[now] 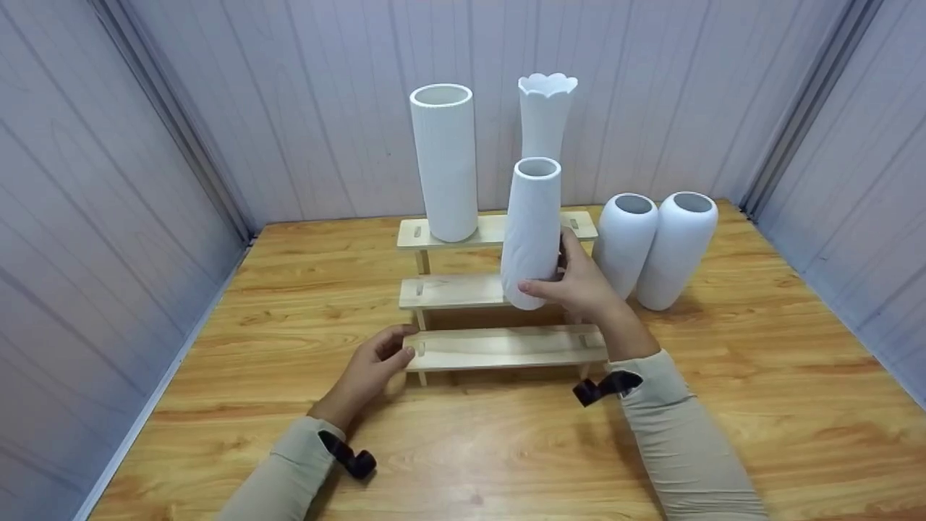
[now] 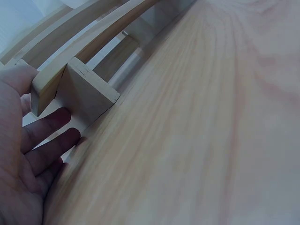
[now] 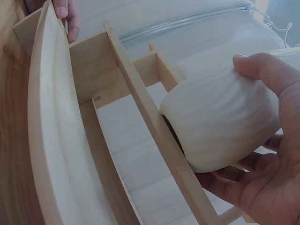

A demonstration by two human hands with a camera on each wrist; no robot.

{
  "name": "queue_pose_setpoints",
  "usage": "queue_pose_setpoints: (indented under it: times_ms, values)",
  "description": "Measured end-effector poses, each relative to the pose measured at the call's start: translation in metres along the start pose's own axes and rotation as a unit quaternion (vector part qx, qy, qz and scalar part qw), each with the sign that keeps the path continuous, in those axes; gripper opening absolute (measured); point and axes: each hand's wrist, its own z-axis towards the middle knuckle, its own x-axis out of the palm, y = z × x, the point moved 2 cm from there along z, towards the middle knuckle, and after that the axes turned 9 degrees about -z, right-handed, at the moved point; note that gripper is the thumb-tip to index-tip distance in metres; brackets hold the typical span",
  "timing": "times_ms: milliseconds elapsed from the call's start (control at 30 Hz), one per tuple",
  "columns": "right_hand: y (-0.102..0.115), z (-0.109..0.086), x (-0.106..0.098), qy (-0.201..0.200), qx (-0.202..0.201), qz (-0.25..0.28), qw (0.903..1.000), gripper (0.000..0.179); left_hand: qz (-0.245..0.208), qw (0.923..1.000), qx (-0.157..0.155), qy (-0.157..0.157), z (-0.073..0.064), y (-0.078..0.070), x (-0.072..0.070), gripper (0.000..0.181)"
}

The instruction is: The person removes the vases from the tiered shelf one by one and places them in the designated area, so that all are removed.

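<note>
My right hand (image 1: pixel 587 289) grips a white vase (image 1: pixel 532 224) with a narrow mouth and wavy relief, thumb on the near side and fingers round the back. The vase's base (image 3: pixel 206 126) is at the middle board of a three-tier wooden stand (image 1: pixel 499 349); a dark gap shows under part of it in the right wrist view. At the stand's left end, my left hand (image 1: pixel 370 370) holds the lowest board, thumb at its edge, other fingers (image 2: pixel 51 145) beside the leg. On the top board stands a tall white cylindrical vase (image 1: pixel 448 170).
A white vase with a scalloped rim (image 1: pixel 546 116) stands behind the held one, its lower part hidden. Right of the stand, two rounded white vases (image 1: pixel 626 239) (image 1: pixel 680 250) stand side by side on the wooden table (image 1: pixel 477 449). Pale panel walls (image 1: pixel 325 108) enclose the table.
</note>
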Motion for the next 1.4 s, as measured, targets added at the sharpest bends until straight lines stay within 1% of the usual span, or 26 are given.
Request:
queue_pose_setpoints:
  times_ms: [133, 367, 433, 667, 867, 1000, 1200, 1400]
  values:
    - [-0.001, -0.001, -0.006, 0.007, 0.001, -0.017, 0.9998, 0.112, -0.004, 1.0000, -0.002, 0.003, 0.000, -0.002, 0.000, 0.033]
    - [-0.001, 0.000, -0.013, 0.019, -0.028, 0.002, 0.9994, 0.105, -0.006, 0.9999, 0.003, 0.014, -0.002, -0.002, -0.001, 0.035]
    - [-0.001, 0.000, -0.016, 0.020, -0.033, -0.006, 0.9992, 0.104, -0.005, 0.9999, 0.003, 0.012, -0.002, -0.002, -0.001, 0.034]
    - [-0.001, -0.004, -0.026, 0.025, -0.014, -0.034, 0.9990, 0.101, -0.005, 0.9999, -0.001, 0.009, -0.002, -0.002, -0.001, 0.034]
    - [-0.003, -0.005, -0.034, 0.028, -0.019, -0.047, 0.9983, 0.099, -0.011, 0.9999, 0.000, 0.011, -0.002, -0.002, -0.001, 0.035]
    - [-0.004, -0.006, -0.037, 0.031, -0.016, -0.054, 0.9979, 0.100, -0.009, 0.9999, -0.003, 0.010, -0.002, -0.002, -0.001, 0.035]
    - [-0.007, -0.007, -0.041, 0.025, -0.013, -0.051, 0.9983, 0.098, -0.007, 0.9999, -0.003, 0.011, -0.001, -0.001, -0.001, 0.035]
    - [-0.009, -0.008, -0.042, 0.019, -0.030, -0.045, 0.9984, 0.092, -0.001, 1.0000, 0.000, 0.003, -0.002, 0.000, 0.000, 0.034]
